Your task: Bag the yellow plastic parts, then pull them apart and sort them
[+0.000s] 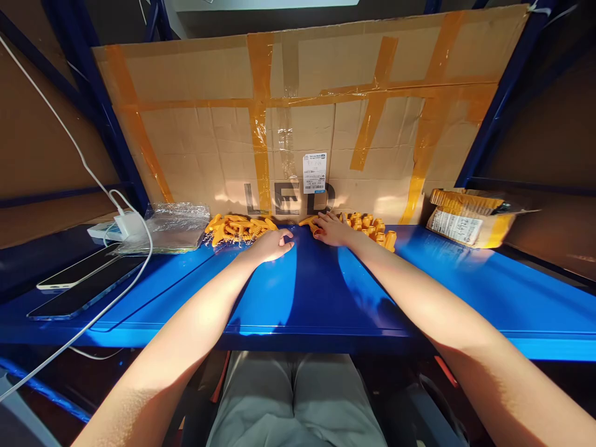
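My left hand rests at the right end of a loose heap of orange plastic pieces. Its fingers are curled in, and whatever they may hold is hidden. My right hand reaches to the back of the shelf, its fingers bent down over an orange plastic piece and closed on it as far as I can see. Beside and behind that wrist stand several orange tube-like pieces in a group, partly covered by the hand and forearm.
A taped cardboard sheet stands along the back of the blue shelf. At left lie two phones, a white charger with its cable, and a clear plastic bag. A small open carton sits at right.
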`<state>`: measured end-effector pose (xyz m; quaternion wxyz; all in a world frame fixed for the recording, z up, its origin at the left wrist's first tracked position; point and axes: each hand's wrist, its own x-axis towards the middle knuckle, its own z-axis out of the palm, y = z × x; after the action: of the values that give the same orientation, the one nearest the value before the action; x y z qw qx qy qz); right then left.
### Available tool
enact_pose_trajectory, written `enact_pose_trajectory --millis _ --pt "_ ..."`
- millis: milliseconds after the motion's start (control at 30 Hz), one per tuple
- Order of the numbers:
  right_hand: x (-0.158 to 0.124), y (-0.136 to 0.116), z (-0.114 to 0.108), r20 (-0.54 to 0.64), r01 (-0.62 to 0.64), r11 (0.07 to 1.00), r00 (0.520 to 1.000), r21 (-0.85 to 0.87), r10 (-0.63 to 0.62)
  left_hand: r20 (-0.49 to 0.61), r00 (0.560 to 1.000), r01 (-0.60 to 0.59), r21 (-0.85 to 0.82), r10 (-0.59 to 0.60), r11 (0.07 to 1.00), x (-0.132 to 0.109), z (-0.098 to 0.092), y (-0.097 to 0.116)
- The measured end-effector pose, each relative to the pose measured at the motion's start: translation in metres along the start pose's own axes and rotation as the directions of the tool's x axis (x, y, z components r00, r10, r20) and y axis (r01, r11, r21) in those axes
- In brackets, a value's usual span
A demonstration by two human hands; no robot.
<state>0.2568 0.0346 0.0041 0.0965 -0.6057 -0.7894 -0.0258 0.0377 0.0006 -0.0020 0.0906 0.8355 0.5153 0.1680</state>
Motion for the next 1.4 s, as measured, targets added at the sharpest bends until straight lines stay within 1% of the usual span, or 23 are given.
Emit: enact_pose_trajectory --millis 67,100,133,167,233,267,300,367,400,467,567,633,733,800,900,1000,1067,1133,1233,1400 --pt "-0.001 0.013 -0.014 -0.021 -0.012 0.995 1.0 0.095 0.014 0.005 1.0 -0.004 0.002 0.004 1.0 0.0 0.0 0.0" --pt "-0.003 0.022 -0.02 0.003 -0.009 0.986 1.0 0.166 0.009 0.003 1.0 -0.009 -0.001 0.009 1.0 0.001 0.0 -0.001" --pt "-0.004 0.032 -0.026 0.022 -0.033 0.969 0.999 0.243 0.028 0.002 1.0 -0.011 -0.008 0.011 1.0 0.001 0.001 -0.001" --pt "-0.007 0.042 -0.032 0.012 -0.04 0.951 0.999 0.306 0.038 0.001 1.0 -0.011 -0.018 0.011 1.0 0.002 0.001 -0.002" --pt "-0.016 0.061 -0.04 -0.054 -0.002 0.921 0.998 0.39 0.025 0.009 1.0 -0.005 -0.04 0.005 0.999 0.002 0.002 -0.003" --pt "-0.021 0.068 -0.044 -0.081 -0.023 0.923 0.995 0.385 0.059 0.013 1.0 0.001 -0.048 0.0 0.999 0.002 0.002 -0.003" --pt "-0.028 0.073 -0.047 -0.076 -0.075 0.936 0.991 0.345 0.107 0.018 1.0 0.006 -0.055 -0.005 0.998 0.002 0.001 -0.003" --pt "-0.04 0.08 -0.052 -0.04 -0.211 0.953 0.974 0.219 0.224 0.022 1.0 0.008 -0.065 -0.006 0.998 0.002 0.001 -0.003" --pt "-0.046 0.081 -0.054 -0.022 -0.257 0.955 0.965 0.15 0.263 0.022 1.0 0.005 -0.067 -0.004 0.998 0.001 0.0 -0.002" --pt "-0.055 0.083 -0.057 0.028 -0.295 0.954 0.956 0.059 0.294 0.017 1.0 -0.002 -0.066 0.003 0.998 0.0 -0.001 -0.001" --pt "-0.06 0.088 -0.059 0.121 -0.298 0.954 0.949 0.031 0.293 0.019 1.0 -0.01 -0.059 0.011 0.998 -0.001 -0.002 0.0" --pt "-0.061 0.09 -0.059 0.168 -0.291 0.955 0.946 0.061 0.277 0.026 1.0 -0.011 -0.05 0.012 0.999 -0.001 -0.002 0.001" --pt "-0.061 0.092 -0.059 0.181 -0.3 0.945 0.944 0.129 0.275 0.027 0.999 -0.018 -0.033 0.018 0.999 -0.002 -0.003 0.002" --pt "-0.062 0.09 -0.061 0.187 -0.34 0.929 0.932 0.148 0.311 0.026 0.999 -0.024 -0.038 0.025 0.999 -0.002 -0.003 0.001" --pt "-0.066 0.086 -0.064 0.238 -0.396 0.907 0.904 0.146 0.356 0.028 0.999 -0.027 -0.064 0.029 0.998 -0.001 -0.002 0.0" --pt "-0.069 0.083 -0.065 0.295 -0.416 0.891 0.887 0.181 0.355 0.034 0.999 -0.023 -0.076 0.025 0.997 -0.001 -0.002 -0.002" --pt "-0.071 0.081 -0.064 0.312 -0.413 0.884 0.888 0.221 0.337 0.035 0.999 -0.02 -0.073 0.022 0.997 0.0 -0.001 -0.003" --pt "-0.07 0.078 -0.061 0.313 -0.392 0.884 0.899 0.255 0.308 0.031 0.999 -0.023 -0.066 0.025 0.998 0.0 -0.001 -0.003" --pt "-0.065 0.073 -0.055 0.273 -0.326 0.905 0.929 0.275 0.251 0.035 0.999 -0.025 -0.076 0.027 0.997 0.0 0.0 -0.004" --pt "-0.059 0.058 -0.047 0.176 -0.252 0.941 0.961 0.224 0.215 0.047 0.999 -0.017 -0.098 0.022 0.995 0.002 0.001 -0.006"
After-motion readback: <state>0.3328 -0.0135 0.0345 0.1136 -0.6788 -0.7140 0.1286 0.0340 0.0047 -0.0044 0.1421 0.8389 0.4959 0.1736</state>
